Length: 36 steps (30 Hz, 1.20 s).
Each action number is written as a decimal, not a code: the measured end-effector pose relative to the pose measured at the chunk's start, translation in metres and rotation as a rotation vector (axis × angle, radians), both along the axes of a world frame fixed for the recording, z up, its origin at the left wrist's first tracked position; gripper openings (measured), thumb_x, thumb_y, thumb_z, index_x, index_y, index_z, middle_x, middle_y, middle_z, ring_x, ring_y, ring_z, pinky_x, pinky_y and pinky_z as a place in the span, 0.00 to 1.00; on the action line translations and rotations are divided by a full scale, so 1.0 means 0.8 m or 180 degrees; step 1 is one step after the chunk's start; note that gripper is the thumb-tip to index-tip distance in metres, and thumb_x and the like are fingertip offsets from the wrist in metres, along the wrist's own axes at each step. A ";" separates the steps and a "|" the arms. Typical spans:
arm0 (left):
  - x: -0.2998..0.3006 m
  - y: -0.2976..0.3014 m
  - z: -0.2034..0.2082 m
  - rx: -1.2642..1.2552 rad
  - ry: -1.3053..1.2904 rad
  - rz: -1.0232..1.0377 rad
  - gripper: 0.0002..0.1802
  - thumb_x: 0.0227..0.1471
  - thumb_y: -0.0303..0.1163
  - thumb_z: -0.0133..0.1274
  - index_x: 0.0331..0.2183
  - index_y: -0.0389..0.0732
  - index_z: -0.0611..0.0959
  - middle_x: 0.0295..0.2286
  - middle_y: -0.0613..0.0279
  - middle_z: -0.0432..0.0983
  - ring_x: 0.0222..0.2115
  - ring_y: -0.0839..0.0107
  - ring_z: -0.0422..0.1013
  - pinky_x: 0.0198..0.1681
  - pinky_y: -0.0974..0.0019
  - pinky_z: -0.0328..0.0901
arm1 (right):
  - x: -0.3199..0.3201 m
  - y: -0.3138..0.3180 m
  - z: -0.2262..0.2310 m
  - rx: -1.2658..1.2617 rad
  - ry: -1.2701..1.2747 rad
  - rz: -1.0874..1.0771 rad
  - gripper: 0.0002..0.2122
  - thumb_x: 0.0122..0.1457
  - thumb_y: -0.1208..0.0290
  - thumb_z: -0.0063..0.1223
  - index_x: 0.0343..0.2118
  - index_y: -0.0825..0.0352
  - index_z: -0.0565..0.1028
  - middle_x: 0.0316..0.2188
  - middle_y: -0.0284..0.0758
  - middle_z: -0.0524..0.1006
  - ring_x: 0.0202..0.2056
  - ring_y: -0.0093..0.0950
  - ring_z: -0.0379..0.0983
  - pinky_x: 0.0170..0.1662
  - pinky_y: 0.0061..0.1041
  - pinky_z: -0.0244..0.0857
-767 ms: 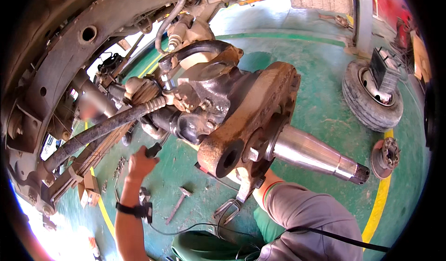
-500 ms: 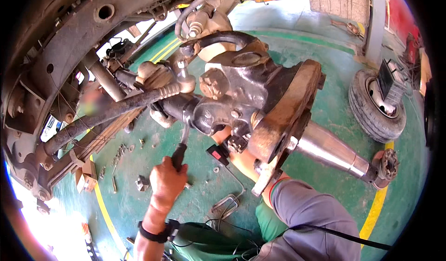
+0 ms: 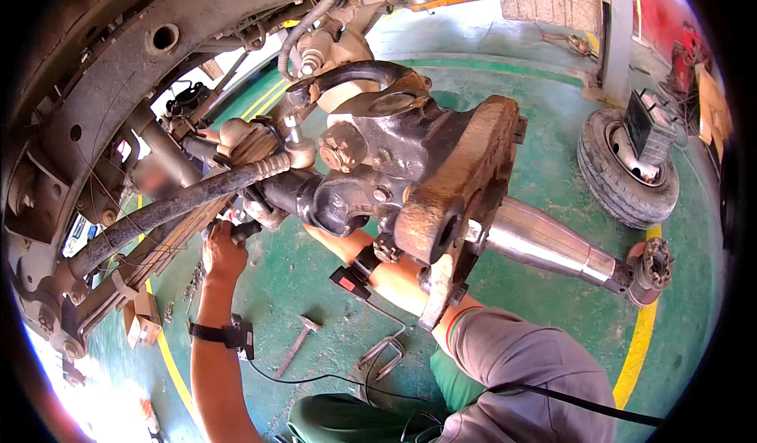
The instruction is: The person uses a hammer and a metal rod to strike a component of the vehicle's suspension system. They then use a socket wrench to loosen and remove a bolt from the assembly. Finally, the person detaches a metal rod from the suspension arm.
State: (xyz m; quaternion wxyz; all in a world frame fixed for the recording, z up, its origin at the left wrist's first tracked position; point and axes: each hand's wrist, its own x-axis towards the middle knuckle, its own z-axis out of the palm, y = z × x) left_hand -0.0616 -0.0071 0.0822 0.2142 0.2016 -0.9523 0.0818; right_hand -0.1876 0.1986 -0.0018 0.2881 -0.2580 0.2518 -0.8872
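Observation:
My left hand (image 3: 225, 252) is closed round a black-handled tool (image 3: 247, 228), below the left end of the black axle. The tool's working end cannot be made out. From the right my other arm reaches under the greasy black steering knuckle (image 3: 402, 139), and my right hand (image 3: 335, 242) goes behind the axle, its fingers hidden. A bare metal spindle (image 3: 544, 242) sticks out to the right of the knuckle's rusty flange (image 3: 461, 179). A tie rod (image 3: 185, 198) with its ball joint (image 3: 300, 154) runs above my left hand.
On the green floor lie a hammer (image 3: 298, 347) and a bent metal U-shaped piece (image 3: 382, 356). A cardboard box (image 3: 142, 319) stands at the left. At the right are a tyre (image 3: 599, 175) with a battery (image 3: 653, 127) on it and a rusty hub-like part (image 3: 651, 273). A black cable (image 3: 579, 402) crosses my sleeve.
My left hand has moved left and farther away with the black-handled tool, off the knuckle's underside. The hammer on the floor now shows fully. My right arm stays under the knuckle; the view has shifted slightly.

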 end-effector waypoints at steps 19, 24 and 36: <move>0.067 0.164 0.014 0.1058 -0.0772 0.0737 0.17 0.45 0.40 0.58 0.35 0.39 0.82 0.31 0.47 0.81 0.35 0.51 0.78 0.40 0.50 0.72 | -0.045 0.012 0.023 -0.0231 -0.0376 0.0109 0.16 0.64 0.64 0.50 0.48 0.72 0.72 0.47 0.42 0.75 0.45 0.32 0.73 0.50 0.33 0.69; 0.012 0.009 -0.006 -0.0129 0.0647 -0.0021 0.10 0.42 0.26 0.54 0.32 0.38 0.81 0.37 0.47 0.78 0.42 0.48 0.74 0.46 0.50 0.69 | -0.014 -0.043 0.072 -0.0698 -0.0654 0.0472 0.17 0.60 0.61 0.54 0.46 0.68 0.73 0.42 0.39 0.76 0.38 0.32 0.73 0.42 0.34 0.71; 0.080 0.262 -0.026 0.2184 -0.0036 0.0352 0.27 0.44 0.53 0.63 0.31 0.35 0.81 0.24 0.44 0.79 0.30 0.44 0.77 0.34 0.50 0.71 | -0.054 0.002 0.036 -0.0761 -0.0698 0.0719 0.17 0.60 0.57 0.54 0.43 0.66 0.76 0.37 0.37 0.76 0.32 0.28 0.71 0.36 0.30 0.69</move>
